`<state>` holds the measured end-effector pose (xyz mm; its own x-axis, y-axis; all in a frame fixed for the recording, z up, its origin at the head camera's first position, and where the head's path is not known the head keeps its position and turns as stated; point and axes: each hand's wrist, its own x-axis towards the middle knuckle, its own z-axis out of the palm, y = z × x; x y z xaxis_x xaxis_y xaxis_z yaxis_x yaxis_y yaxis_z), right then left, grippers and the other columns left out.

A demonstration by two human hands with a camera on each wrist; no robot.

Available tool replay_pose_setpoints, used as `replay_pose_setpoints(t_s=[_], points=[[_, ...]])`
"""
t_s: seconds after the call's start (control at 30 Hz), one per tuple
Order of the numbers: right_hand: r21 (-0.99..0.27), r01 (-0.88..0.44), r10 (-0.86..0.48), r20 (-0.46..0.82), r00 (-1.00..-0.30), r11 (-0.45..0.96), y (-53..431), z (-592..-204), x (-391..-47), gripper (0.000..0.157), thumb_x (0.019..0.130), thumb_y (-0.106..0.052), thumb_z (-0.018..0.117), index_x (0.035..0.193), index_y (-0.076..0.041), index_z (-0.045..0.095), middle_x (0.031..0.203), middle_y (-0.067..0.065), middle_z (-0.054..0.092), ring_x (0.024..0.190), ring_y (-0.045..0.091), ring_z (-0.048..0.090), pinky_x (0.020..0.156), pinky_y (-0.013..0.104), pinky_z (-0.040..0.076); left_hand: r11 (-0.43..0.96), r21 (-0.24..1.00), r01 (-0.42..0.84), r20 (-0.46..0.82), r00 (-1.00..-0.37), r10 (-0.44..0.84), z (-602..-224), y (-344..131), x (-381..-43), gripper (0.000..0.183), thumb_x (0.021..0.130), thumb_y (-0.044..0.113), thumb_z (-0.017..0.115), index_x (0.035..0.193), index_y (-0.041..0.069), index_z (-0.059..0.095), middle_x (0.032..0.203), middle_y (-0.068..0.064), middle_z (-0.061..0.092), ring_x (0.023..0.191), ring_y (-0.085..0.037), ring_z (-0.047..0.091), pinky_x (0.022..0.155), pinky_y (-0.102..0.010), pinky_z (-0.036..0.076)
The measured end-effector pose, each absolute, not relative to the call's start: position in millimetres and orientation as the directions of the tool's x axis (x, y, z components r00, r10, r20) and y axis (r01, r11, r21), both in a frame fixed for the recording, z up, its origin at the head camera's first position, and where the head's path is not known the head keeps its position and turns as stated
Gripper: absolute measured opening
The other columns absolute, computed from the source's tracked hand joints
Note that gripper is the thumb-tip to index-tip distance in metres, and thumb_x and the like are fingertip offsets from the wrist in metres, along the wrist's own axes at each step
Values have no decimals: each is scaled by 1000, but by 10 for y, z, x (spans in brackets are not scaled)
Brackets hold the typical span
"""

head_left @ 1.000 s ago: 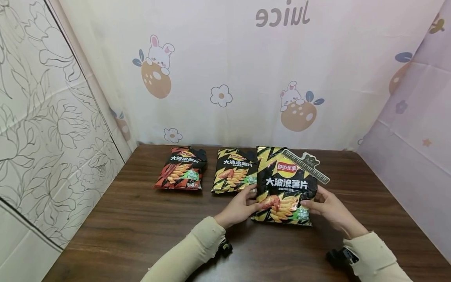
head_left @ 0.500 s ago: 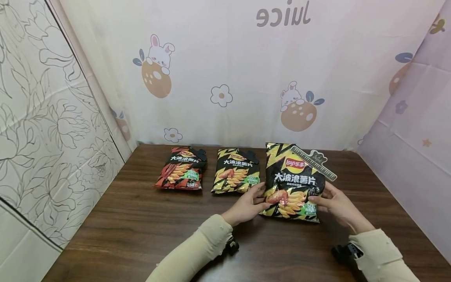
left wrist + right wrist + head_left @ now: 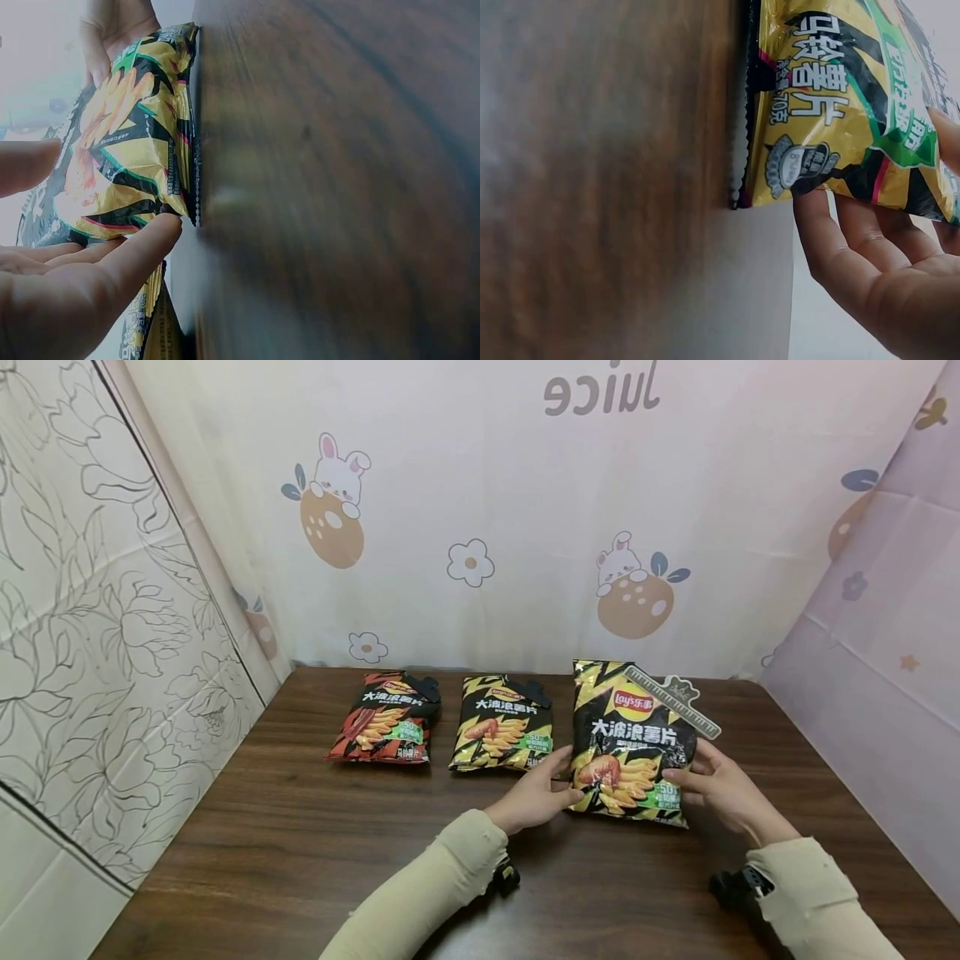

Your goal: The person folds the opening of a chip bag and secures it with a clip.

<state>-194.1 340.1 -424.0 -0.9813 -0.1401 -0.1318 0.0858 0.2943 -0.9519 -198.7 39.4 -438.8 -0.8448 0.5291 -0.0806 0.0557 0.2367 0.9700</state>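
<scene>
A yellow-and-black bag of potato chips (image 3: 622,747) stands tilted back at the right of the table. A pale clip with a ruler-like bar (image 3: 675,700) is fixed across its slanted upper right corner. My left hand (image 3: 534,793) holds the bag's lower left side, thumb toward the front and fingers along the edge. On the opposite side my right hand (image 3: 727,789) grips it, thumb on the printed front and fingers behind. In the right wrist view the bag's lower corner (image 3: 802,161) shows close to the tabletop, with the fingers (image 3: 855,247) under its side.
A smaller-looking yellow-and-black chip bag (image 3: 495,727) lies just left of the held one, with a dark clip (image 3: 531,692) at its corner. Farther left lies a red-and-black chip bag (image 3: 386,722), likewise clipped. A printed curtain (image 3: 480,610) hangs behind the brown wooden table (image 3: 262,843).
Both hands have carried the yellow-and-black chip bag to the right and slightly back, away from the middle bag. The two other bags have stayed where they lay.
</scene>
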Motion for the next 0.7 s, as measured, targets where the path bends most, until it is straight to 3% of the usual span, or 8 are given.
replay_pose_setpoints(t_s=[0.13,0.43,0.57,0.63,0.7], points=[[-948,92,-125,-136,-983,305,3422,-4242,-1999,69,94,-21,67,150,-20,27,106,-17,61,93,-2,64,80,30,56,244,969,38,-98,-849,520,-4389,442,-2005,74,96,18,64,157,18,21,157,-13,34,132,-33,51,97,-39,51],[-945,100,-107,-139,-984,311,3467,-4274,-2117,62,94,-22,68,145,-22,32,110,-16,59,92,-3,63,79,34,56,272,962,16,-128,-854,504,-4383,517,-2037,77,96,21,65,158,19,19,159,-12,30,135,-33,47,102,-41,48],[-937,110,-104,-152,-983,331,3486,-4297,-2158,67,94,-25,67,148,-20,28,128,6,57,93,-4,61,81,36,56,274,962,12,-132,-856,499,-4375,541,-2049,76,96,21,65,157,19,20,159,-12,30,136,-34,47,103,-41,47],[-933,116,-106,-160,-981,341,3494,-4309,-2179,71,95,-26,67,151,-17,25,140,21,48,94,-5,61,82,38,56,277,961,13,-131,-859,496,-4383,557,-2057,76,95,20,65,157,18,21,159,-12,30,136,-33,47,103,-40,47],[-929,122,-110,-170,-979,350,3506,-4316,-2199,75,95,-27,66,153,-14,21,147,27,40,94,-6,60,84,39,56,281,960,16,-130,-861,492,-4396,571,-2063,76,95,20,65,157,18,22,159,-11,30,136,-33,47,103,-39,48]])
